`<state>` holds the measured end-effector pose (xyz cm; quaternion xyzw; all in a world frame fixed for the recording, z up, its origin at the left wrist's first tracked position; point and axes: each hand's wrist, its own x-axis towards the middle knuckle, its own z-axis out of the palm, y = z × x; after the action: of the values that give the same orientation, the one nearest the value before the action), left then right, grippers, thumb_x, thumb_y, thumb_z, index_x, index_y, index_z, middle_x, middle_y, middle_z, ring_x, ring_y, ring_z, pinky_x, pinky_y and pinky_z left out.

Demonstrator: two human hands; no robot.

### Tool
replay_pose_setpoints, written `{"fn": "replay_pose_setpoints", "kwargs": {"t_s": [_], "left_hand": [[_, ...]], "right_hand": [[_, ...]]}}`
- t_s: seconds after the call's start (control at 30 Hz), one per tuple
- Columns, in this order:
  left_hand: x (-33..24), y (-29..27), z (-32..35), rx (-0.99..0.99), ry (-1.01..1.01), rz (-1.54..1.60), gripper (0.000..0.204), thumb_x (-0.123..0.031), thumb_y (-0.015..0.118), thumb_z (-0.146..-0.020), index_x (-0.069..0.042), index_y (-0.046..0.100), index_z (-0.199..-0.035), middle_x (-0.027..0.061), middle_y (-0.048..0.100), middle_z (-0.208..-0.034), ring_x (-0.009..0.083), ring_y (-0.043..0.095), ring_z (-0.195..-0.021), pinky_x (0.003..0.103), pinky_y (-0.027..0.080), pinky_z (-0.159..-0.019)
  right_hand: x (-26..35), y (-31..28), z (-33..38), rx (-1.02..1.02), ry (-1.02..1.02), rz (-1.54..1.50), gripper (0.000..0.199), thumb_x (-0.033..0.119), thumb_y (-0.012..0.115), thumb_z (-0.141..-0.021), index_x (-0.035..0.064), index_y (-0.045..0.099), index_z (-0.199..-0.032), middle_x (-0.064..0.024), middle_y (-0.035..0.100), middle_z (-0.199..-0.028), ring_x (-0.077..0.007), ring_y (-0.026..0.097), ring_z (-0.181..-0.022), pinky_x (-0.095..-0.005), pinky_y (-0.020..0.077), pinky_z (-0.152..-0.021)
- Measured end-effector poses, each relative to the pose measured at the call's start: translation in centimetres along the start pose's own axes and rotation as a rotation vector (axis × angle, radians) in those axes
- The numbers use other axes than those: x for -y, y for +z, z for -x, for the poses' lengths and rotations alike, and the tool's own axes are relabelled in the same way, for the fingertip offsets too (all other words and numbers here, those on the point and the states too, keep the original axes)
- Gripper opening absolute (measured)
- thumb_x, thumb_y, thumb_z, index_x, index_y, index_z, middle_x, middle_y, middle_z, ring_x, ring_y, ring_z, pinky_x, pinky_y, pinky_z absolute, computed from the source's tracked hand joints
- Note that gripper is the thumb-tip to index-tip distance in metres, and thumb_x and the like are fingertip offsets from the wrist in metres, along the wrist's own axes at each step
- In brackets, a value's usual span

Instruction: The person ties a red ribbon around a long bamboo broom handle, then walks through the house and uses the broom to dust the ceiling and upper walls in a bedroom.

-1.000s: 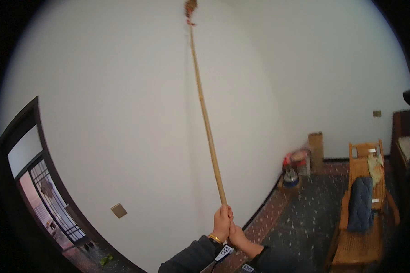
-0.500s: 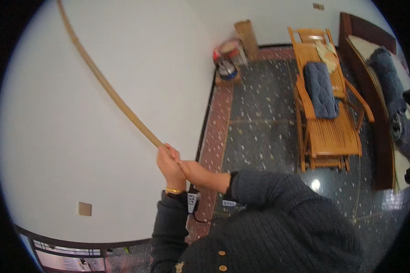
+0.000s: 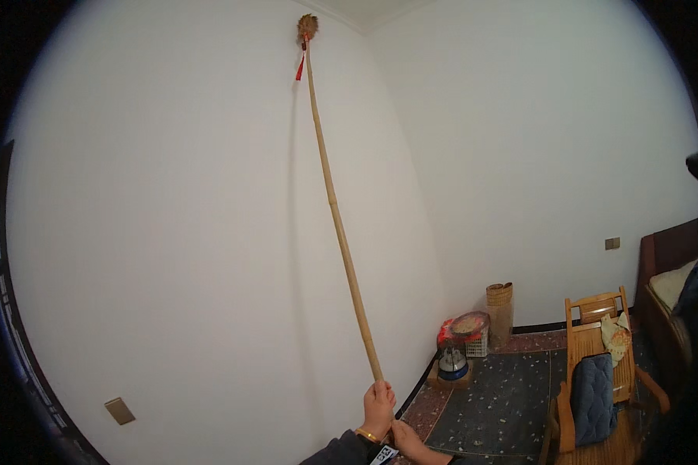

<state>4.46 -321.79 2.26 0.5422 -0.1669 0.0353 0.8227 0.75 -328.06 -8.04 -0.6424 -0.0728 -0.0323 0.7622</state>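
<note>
My left hand (image 3: 378, 406), a gold bangle at its wrist, is closed around the lower part of a long bamboo-handled duster (image 3: 338, 221). Just below it, my right hand (image 3: 408, 440) is closed on the handle's lower end, close against the left one. The pole rises steeply, leaning a little left. At its top sits a brown bristly head (image 3: 308, 27), high up by the white wall (image 3: 186, 232). A red ribbon (image 3: 299, 67) dangles beneath the bristles. Whether the bristles touch the wall I cannot tell.
A wooden reclining chair (image 3: 597, 341) with a blue-grey cushion (image 3: 594, 399) stands at the right, beside a bed (image 3: 667, 298). In the corner are a rolled mat (image 3: 500, 310), a white basket (image 3: 477, 345) and a blue-based appliance (image 3: 452, 363). A switch plate (image 3: 119, 411) is on the left wall.
The view has tilted up, bringing the duster's head and the ceiling corner into sight. The pole now stands steeper instead of slanting to the upper left. Both hands keep hold of it.
</note>
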Motion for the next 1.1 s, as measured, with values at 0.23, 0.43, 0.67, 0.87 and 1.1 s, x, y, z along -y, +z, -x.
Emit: {"fn": "replay_pose_setpoints", "kwargs": {"t_s": [0.23, 0.43, 0.67, 0.87, 1.1], "left_hand": [[8.2, 9.7, -11.3, 0.085, 0.077, 0.065, 0.034, -0.035, 0.039, -0.100, -0.005, 0.046, -0.085, -0.0019, 0.039, -0.062, 0.0071, 0.034, -0.053, 0.022, 0.031, -0.048], [12.4, 19.3, -23.0, 0.084, 0.082, 0.058, 0.031, -0.030, 0.038, -0.100, -0.003, 0.048, -0.088, -0.0013, 0.041, -0.062, 0.0078, 0.037, -0.054, 0.022, 0.033, -0.049], [14.9, 27.9, -35.0, 0.110, 0.120, 0.090, 0.033, -0.031, 0.036, -0.101, -0.002, 0.047, -0.093, 0.0004, 0.042, -0.064, 0.0080, 0.036, -0.054, 0.022, 0.033, -0.050], [18.9, 33.4, -45.2, 0.179, 0.182, 0.117, 0.033, -0.031, 0.035, -0.101, -0.001, 0.049, -0.101, 0.0017, 0.046, -0.069, 0.0093, 0.040, -0.060, 0.022, 0.036, -0.053], [20.2, 38.8, -61.9, 0.295, 0.412, -0.108, 0.047, -0.015, 0.042, -0.098, -0.011, 0.025, -0.141, 0.0070, 0.055, -0.094, 0.0130, 0.050, -0.078, 0.026, 0.044, -0.071]], "right_hand": [[1.4, -14.0, -8.4, -0.150, -0.197, 0.160, 0.043, 0.034, 0.039, -0.099, 0.0003, 0.052, -0.077, -0.0050, 0.050, -0.067, -0.0153, 0.045, -0.059, -0.0337, 0.0393, -0.056], [4.3, -26.1, -18.9, -0.161, -0.204, 0.117, 0.044, 0.034, 0.038, -0.099, 0.0004, 0.051, -0.074, -0.0034, 0.048, -0.062, -0.0137, 0.045, -0.058, -0.0320, 0.0385, -0.055], [9.6, -35.7, -28.8, -0.184, -0.155, 0.009, 0.041, 0.032, 0.040, -0.098, 0.0017, 0.052, -0.073, -0.0019, 0.048, -0.063, -0.0121, 0.045, -0.057, -0.0293, 0.0384, -0.053], [11.8, -44.3, -38.0, -0.240, -0.389, 0.239, 0.044, 0.034, 0.038, -0.099, 0.0013, 0.051, -0.072, -0.0029, 0.049, -0.059, -0.0142, 0.046, -0.053, -0.0310, 0.0385, -0.051], [20.3, -52.9, -54.3, -0.150, -0.330, 0.258, 0.049, 0.039, 0.032, -0.100, 0.0033, 0.049, -0.072, -0.0015, 0.046, -0.057, -0.0123, 0.043, -0.048, -0.0283, 0.0352, -0.045]]}}
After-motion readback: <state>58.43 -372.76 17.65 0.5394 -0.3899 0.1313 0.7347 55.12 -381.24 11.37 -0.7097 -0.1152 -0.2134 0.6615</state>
